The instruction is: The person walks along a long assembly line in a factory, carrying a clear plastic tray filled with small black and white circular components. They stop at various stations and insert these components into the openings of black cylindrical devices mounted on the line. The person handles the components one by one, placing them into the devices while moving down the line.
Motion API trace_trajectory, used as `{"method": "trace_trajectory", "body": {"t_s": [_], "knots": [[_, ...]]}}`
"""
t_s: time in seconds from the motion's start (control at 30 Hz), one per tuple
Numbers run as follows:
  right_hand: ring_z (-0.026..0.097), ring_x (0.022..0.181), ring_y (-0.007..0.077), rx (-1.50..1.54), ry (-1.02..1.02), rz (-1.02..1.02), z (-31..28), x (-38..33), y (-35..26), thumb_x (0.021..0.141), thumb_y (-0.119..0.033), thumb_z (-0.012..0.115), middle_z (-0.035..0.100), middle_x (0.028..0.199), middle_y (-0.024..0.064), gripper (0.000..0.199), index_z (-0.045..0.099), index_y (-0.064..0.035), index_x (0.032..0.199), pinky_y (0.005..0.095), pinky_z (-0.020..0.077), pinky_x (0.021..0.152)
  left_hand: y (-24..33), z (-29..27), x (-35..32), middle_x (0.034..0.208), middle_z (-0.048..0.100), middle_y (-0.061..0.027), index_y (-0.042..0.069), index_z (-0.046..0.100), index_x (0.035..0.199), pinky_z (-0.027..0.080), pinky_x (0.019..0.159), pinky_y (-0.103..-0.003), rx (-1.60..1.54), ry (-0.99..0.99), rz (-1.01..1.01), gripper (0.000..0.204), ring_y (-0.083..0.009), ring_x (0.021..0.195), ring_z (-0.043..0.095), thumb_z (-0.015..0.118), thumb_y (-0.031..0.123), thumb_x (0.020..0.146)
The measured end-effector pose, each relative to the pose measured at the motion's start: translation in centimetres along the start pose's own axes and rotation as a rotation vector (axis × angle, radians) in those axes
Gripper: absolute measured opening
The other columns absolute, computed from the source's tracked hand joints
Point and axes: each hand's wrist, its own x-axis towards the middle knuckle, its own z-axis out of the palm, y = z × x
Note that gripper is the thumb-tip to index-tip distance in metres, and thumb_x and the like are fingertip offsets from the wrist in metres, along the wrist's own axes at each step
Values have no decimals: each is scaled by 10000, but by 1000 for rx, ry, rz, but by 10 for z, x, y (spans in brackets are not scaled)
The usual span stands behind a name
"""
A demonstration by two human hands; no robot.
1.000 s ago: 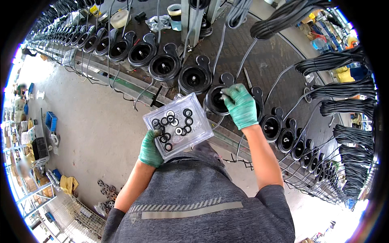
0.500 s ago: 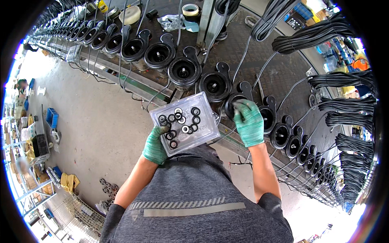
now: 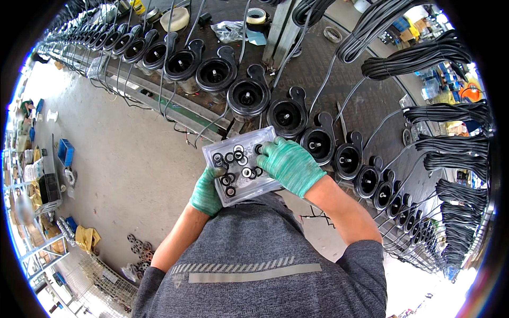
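Observation:
My left hand (image 3: pixel 205 193), in a green knit glove, grips the near left edge of a shallow clear plastic box (image 3: pixel 253 186) with the thumb over the rim. Inside lie several small black sealing rings (image 3: pixel 230 192), some with pale or metallic inner faces. Over the box's right side reaches my right hand (image 3: pixel 290 165), gloved the same way. Its fingers are pinched at a sealing ring (image 3: pixel 258 149) at the far right of the box and partly cover it. Just right of that hand stands a round black motor housing (image 3: pixel 318 146) with a metal shaft in its middle.
A long row of similar black housings (image 3: pixel 247 99) with cables runs along the bench edge. Coiled black cables (image 3: pixel 416 55) hang at the right. A metal post (image 3: pixel 282 34), a tape roll (image 3: pixel 256 16) and a plastic bag (image 3: pixel 228 32) are at the back. A blue crate (image 3: pixel 66 152) sits on the floor.
My right hand has moved left from a housing on the bench to the rings in the box. My left hand still holds the box, and the view has shifted slightly.

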Motion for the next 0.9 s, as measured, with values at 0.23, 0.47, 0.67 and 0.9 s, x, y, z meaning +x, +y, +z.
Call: {"method": "trace_trajectory", "body": {"t_s": [0.23, 0.47, 0.67, 0.9], "knots": [[679, 927, 326, 652, 399, 370, -14, 0, 36, 870, -75, 737, 681, 1016, 130, 163, 685, -40, 1022, 404, 555, 831, -3, -19, 5, 1308, 667, -183, 38, 546, 1412, 565, 1021, -500, -87, 1, 26, 598, -344, 1140, 678, 686, 216, 859], [667, 964, 332, 198, 540, 515, 63, 1, 93, 851, -107, 734, 692, 1010, 113, 141, 709, -91, 989, 439, 551, 845, 3, -24, 1, 1290, 676, -182, 30, 552, 1397, 572, 1005, -501, -121, 36, 65, 572, -348, 1128, 684, 677, 213, 870], [662, 1029, 345, 127, 474, 458, 66, 3, 83, 831, -52, 720, 696, 1114, 119, 210, 727, -66, 1041, 459, 543, 924, 15, -33, -6, 1288, 676, -177, 34, 560, 1392, 575, 996, -504, -118, 65, 59, 577, -341, 1120, 685, 683, 224, 861], [589, 1200, 355, 300, 375, 159, 0, 50, -3, 840, -133, 758, 604, 1329, 145, 205, 727, -62, 1030, 457, 502, 1054, 39, -37, -14, 1293, 680, -185, 24, 560, 1405, 564, 1030, -514, -137, 20, 37, 647, -358, 1126, 684, 712, 209, 803]]}}
